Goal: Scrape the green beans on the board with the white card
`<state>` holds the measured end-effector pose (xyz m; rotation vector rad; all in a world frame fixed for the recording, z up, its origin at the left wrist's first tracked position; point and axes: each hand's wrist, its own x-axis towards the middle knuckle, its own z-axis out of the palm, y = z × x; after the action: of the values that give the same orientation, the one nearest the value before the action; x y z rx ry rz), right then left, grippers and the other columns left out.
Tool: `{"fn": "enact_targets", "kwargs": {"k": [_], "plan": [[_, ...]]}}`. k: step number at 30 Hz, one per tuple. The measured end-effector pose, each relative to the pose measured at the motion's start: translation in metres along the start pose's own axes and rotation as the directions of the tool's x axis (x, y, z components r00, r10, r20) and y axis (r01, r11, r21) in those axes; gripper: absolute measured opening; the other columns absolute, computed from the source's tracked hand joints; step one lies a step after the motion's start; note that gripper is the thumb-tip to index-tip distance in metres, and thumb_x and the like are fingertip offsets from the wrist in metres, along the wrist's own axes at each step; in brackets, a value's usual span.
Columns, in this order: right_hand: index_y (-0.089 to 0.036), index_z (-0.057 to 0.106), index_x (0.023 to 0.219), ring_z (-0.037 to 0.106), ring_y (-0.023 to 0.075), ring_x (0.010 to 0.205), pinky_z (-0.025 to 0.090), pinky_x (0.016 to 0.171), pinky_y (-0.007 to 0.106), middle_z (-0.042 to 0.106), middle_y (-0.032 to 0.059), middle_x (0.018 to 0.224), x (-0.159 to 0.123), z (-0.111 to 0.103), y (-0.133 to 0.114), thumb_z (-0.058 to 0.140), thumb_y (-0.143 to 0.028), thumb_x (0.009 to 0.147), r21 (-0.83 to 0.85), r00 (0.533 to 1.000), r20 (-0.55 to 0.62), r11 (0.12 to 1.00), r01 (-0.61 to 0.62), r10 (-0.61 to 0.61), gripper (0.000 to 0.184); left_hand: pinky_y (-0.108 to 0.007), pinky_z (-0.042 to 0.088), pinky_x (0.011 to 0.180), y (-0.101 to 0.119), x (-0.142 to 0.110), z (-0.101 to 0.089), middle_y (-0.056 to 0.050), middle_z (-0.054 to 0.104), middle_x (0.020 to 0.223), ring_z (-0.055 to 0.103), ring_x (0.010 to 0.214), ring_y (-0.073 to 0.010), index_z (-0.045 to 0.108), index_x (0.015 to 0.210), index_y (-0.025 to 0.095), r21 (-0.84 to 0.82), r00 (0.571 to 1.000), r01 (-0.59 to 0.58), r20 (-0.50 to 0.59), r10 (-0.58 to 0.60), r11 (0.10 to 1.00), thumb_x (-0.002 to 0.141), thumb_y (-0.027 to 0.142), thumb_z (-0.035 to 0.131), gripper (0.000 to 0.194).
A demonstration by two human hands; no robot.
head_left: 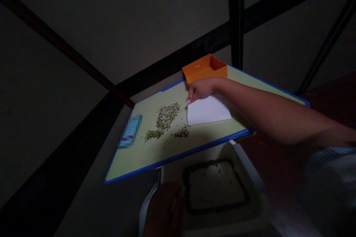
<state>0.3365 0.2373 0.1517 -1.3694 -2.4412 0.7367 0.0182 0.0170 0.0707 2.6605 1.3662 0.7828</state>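
Mid-frame lies our board point(141, 155); lower centre, the tub point(250, 170), perhaps steadied by our left hand point(166, 208), though we cannot tell its grip. Right of centre, the white sheet point(208, 112) is clenched in our right hand point(201, 87), seemingly for control, near seeds point(167, 116).

Head-worn camera looks down (and forward) across the tabletop point(136, 157).
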Motion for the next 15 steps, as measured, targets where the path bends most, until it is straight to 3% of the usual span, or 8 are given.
{"fn": "enact_targets", "kwargs": {"k": [6, 15], "plan": [[-0.018, 0.052, 0.056, 0.035, 0.0096, 0.053, 0.029, 0.055, 0.027, 0.037, -0.0063, 0.051, 0.0053, 0.0033, 0.0049, 0.062, -0.046, 0.081, -0.033, 1.000, 0.001, 0.999, -0.004, 0.004, 0.039, -0.021, 0.053, 0.056, -0.0008, 0.0053, 0.0015, 0.001, 0.071, 0.073, 0.068, 0.062, -0.0154, 0.061, 0.084, 0.028, 0.053, 0.991, -0.087, -0.098, 0.092, 0.995, 0.098, 0.043, 0.041, 0.029], [-0.014, 0.059, 0.065, 0.036, 0.0075, 0.053, 0.029, 0.055, 0.025, 0.042, -0.0055, 0.054, 0.0043, 0.0055, 0.0030, 0.062, -0.041, 0.083, -0.041, 1.000, 0.025, 0.999, -0.014, 0.015, 0.033, -0.019, 0.054, 0.059, 0.0015, 0.0011, 0.0017, 0.001, 0.072, 0.077, 0.069, 0.067, -0.0142, 0.058, 0.083, 0.026, 0.115, 0.992, -0.087, -0.085, 0.097, 0.990, 0.100, 0.041, 0.035, 0.033]]}}
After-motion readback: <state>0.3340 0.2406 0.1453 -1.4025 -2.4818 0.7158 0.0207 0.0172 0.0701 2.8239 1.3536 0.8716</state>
